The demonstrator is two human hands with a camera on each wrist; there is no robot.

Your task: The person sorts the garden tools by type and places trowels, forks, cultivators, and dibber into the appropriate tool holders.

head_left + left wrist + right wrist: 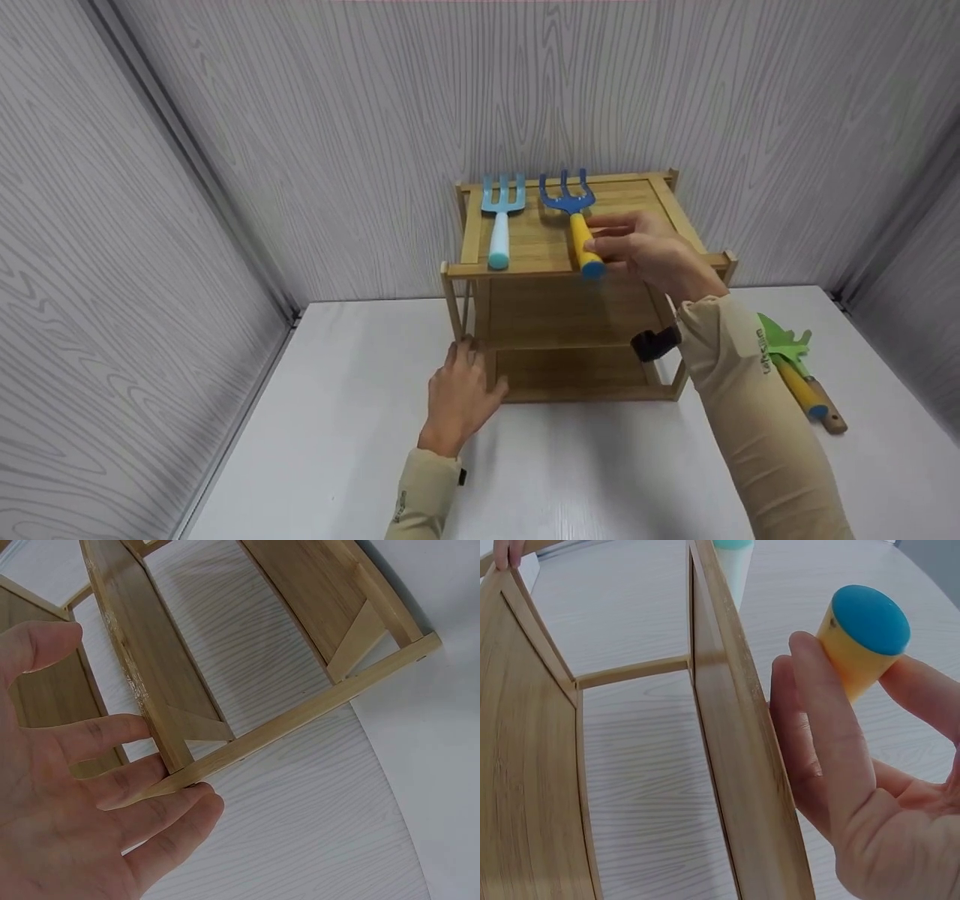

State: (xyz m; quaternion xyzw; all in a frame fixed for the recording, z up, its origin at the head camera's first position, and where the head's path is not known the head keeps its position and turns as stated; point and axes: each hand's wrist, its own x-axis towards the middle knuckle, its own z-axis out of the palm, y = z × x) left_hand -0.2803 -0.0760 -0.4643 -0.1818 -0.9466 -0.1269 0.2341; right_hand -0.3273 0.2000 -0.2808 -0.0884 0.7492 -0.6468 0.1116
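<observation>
My right hand pinches the yellow handle of a blue three-pronged hand fork over the top board of a wooden shelf rack. In the right wrist view, the blue end of the hand fork's handle points toward the camera, between fingers and thumb. Left of it on the top board lies a light blue hand fork, prongs toward the back wall. My left hand touches the rack's left front side low down; in the left wrist view its fingers are spread around the wooden frame.
The rack stands on a white table against a grey wood-grain wall. To its right lie garden tools with green heads, one with a yellow handle and one with a wooden handle, partly behind my right sleeve.
</observation>
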